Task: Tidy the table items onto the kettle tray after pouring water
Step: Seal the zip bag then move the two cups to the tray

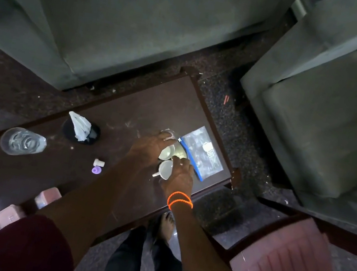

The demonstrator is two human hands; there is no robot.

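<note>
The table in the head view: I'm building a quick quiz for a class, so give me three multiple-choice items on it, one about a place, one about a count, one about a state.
1. Where does the clear glass lie on the table?
A. near its left end
B. on the plastic bag
C. between the cups

2. How many white cups are at the hands?
A. one
B. two
C. four

3. How is the glass?
A. upright
B. on its side
C. stacked on a cup

Answers: 1 A, it lies far left of the plastic bag. 2 B, one cup by the left hand, another under the right hand. 3 B, its mouth faces sideways.
</note>
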